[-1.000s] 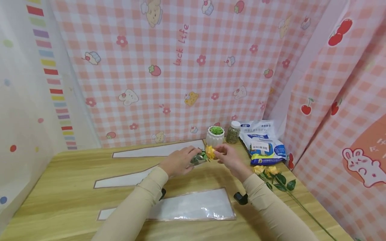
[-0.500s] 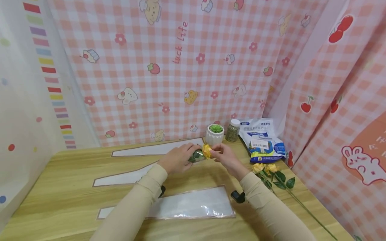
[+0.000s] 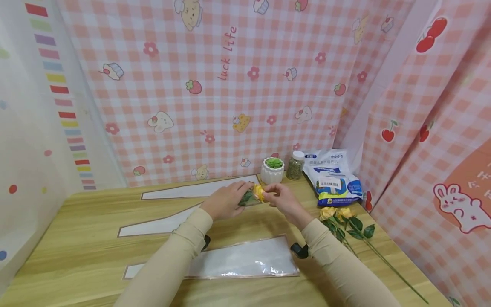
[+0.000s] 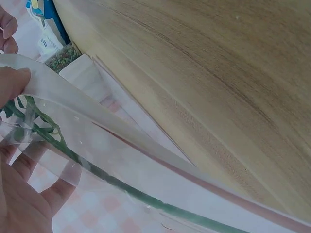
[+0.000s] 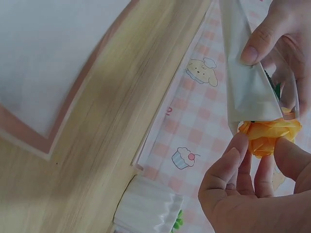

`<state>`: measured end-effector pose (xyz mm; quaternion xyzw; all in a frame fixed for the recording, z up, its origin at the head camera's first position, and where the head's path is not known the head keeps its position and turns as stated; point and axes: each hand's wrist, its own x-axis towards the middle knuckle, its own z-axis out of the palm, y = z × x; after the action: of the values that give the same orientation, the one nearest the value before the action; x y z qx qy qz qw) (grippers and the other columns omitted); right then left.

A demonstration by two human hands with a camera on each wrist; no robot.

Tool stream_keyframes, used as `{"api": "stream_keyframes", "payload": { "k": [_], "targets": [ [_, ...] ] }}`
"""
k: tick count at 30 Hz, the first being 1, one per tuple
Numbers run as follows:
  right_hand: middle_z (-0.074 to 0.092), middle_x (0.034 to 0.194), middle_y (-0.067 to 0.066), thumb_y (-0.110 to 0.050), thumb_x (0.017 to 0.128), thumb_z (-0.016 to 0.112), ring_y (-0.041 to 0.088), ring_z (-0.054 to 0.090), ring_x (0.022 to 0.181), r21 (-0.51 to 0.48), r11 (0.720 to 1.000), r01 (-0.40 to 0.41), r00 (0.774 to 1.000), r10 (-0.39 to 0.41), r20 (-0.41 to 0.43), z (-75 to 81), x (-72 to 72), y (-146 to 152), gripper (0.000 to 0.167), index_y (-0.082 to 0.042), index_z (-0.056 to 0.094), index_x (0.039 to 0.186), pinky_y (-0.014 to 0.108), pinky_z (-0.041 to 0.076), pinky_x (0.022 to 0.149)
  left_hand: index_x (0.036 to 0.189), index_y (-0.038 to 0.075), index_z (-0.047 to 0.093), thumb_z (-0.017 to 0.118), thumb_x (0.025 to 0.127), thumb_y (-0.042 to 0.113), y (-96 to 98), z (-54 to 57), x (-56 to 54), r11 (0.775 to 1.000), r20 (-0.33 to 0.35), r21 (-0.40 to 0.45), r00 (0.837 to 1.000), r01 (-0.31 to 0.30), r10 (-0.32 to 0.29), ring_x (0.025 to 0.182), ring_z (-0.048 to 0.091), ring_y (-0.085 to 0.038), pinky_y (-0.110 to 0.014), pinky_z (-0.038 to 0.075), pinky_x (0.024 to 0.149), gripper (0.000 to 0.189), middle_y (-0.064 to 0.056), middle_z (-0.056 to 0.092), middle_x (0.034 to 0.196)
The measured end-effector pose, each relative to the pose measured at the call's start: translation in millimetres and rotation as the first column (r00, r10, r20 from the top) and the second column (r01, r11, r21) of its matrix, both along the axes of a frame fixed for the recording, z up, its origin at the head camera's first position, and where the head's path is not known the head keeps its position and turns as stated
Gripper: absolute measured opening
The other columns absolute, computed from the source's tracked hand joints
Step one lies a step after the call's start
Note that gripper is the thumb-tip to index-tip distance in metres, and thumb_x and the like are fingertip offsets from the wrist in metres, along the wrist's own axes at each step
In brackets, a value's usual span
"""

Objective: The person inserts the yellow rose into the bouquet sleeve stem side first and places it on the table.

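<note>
My left hand (image 3: 226,200) grips a flower sleeve (image 5: 245,92), clear on one face and white on the other, near its wide mouth. Inside it runs a green stem (image 4: 138,195) with leaves. The yellow rose (image 5: 267,136) on that stem sits at the sleeve's mouth, its bloom partly outside. With thumb and fingers my right hand (image 3: 285,202) pinches the bloom, to the right of the left hand in the head view. Two more yellow roses (image 3: 345,213) with long stems lie on the table at the right.
White sleeves with brown edges lie on the wooden table (image 3: 84,251), one at the front (image 3: 245,260) and another at the back (image 3: 192,189). Along the back right stand a potted succulent (image 3: 272,172), a lidded jar (image 3: 296,166) and a fertilizer bag (image 3: 333,179). Checked curtain hangs behind.
My right hand has moved left, bringing the rose toward my left hand and further into the sleeve. The left hand keeps its hold, and the head view has shifted slightly.
</note>
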<state>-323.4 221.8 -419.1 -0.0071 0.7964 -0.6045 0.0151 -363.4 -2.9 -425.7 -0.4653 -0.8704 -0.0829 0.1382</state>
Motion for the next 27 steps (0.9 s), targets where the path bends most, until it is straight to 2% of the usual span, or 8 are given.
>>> {"api": "stream_keyframes", "payload": {
  "k": [10, 16, 21, 27],
  "targets": [
    [0.066, 0.114, 0.012, -0.009, 0.099, 0.064, 0.018, 0.063, 0.096, 0.015, 1.0, -0.009, 1.0, 0.01, -0.005, -5.0, -1.7, -3, 0.02, 0.003, 0.065, 0.115, 0.049, 0.052, 0.095, 0.154, 0.005, 0.037, 0.076, 0.091, 0.025, 0.4, 4.8, 2.8, 1.0, 0.036, -0.014, 0.999, -0.02, 0.02, 0.115, 0.062, -0.026, -0.038, 0.056, 0.094, 0.077, -0.015, 0.056, 0.138],
    [0.063, 0.122, 0.015, -0.011, 0.102, 0.06, 0.025, 0.06, 0.107, 0.014, 1.0, -0.008, 1.0, 0.008, 0.0, -6.6, -0.3, -8, 0.024, 0.003, 0.066, 0.121, 0.054, 0.05, 0.099, 0.154, 0.005, 0.036, 0.077, 0.09, 0.025, 0.2, 4.3, 2.3, 1.0, 0.026, -0.015, 1.0, -0.012, 0.012, 0.114, 0.062, -0.026, -0.038, 0.057, 0.093, 0.079, -0.015, 0.056, 0.138],
    [0.059, 0.133, 0.019, -0.017, 0.108, 0.05, 0.036, 0.054, 0.124, -0.045, 0.999, -0.029, 0.999, 0.03, 0.022, -5.9, 1.9, -9, 0.033, 0.005, 0.063, 0.128, 0.058, 0.046, 0.105, 0.155, 0.006, 0.035, 0.077, 0.089, 0.024, -0.4, 3.7, 1.3, 1.0, 0.01, -0.015, 1.0, -0.009, 0.01, 0.112, 0.063, -0.026, -0.038, 0.057, 0.091, 0.08, -0.014, 0.056, 0.137],
    [0.057, 0.136, 0.02, -0.024, 0.111, 0.042, 0.039, 0.05, 0.128, -0.13, 0.99, -0.056, 0.996, 0.065, 0.063, -6.7, 3.5, -14, 0.041, 0.008, 0.061, 0.13, 0.057, 0.048, 0.104, 0.155, 0.006, 0.035, 0.078, 0.089, 0.024, -0.1, 5.0, 1.3, 1.0, 0.012, -0.023, 1.0, -0.01, 0.01, 0.116, 0.062, -0.027, -0.039, 0.056, 0.095, 0.081, -0.015, 0.056, 0.139]
  ]
}}
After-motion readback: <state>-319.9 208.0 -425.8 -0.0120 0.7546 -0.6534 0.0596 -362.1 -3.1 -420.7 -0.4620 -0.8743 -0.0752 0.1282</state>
